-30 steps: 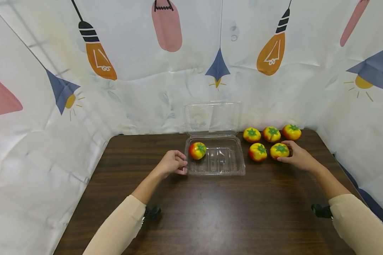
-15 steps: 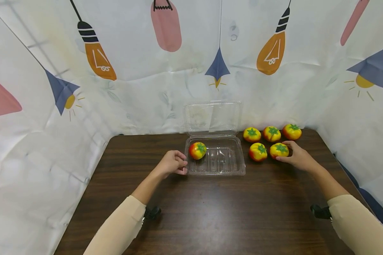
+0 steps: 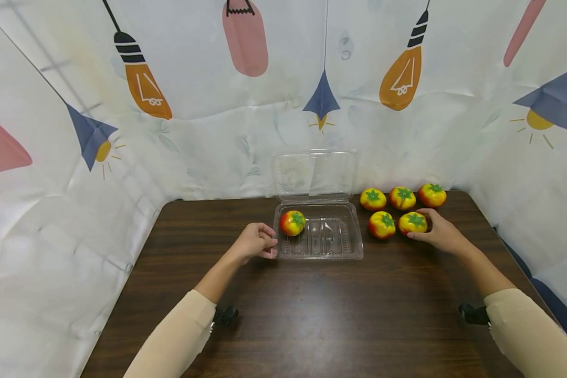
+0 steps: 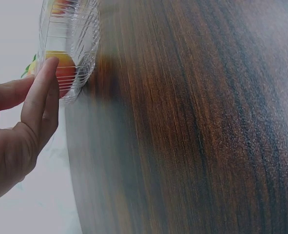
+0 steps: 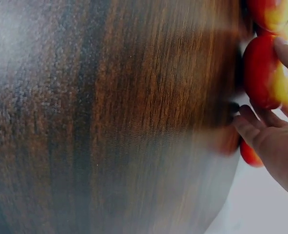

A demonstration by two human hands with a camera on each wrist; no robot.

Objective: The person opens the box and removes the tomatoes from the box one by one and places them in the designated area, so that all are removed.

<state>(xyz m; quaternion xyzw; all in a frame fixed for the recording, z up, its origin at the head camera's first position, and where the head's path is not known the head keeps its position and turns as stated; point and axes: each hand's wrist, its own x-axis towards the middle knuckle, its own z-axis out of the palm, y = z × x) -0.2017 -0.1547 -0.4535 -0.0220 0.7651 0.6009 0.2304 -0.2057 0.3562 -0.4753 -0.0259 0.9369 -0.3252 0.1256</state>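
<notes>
My left hand (image 3: 256, 241) pinches the left rim of a clear plastic clamshell box (image 3: 318, 254), its lid (image 3: 314, 176) standing open at the back. Inside, at the left end, sits one red-and-yellow tomato (image 3: 292, 223) with a green star-shaped top. In the left wrist view, my fingertips lie against the ribbed wall of the box (image 4: 87, 53). Over on the right, my right hand (image 3: 441, 231) grips another such tomato (image 3: 412, 223) from its right side, thumb in front and fingers behind. The right wrist view shows the red underside of that tomato (image 5: 260, 73) between thumb and fingers.
Beside the gripped tomato, on its left, is another tomato (image 3: 381, 226). Behind them a back tomato (image 3: 373, 200), a middle one (image 3: 402, 198) and a corner one (image 3: 432, 195) form a row. The dark wooden table (image 3: 307, 315) meets a patterned curtain (image 3: 208, 157) at its far edge.
My right hand and the tomato in it have shifted very slightly to the left. The left hand and the box hold their position.
</notes>
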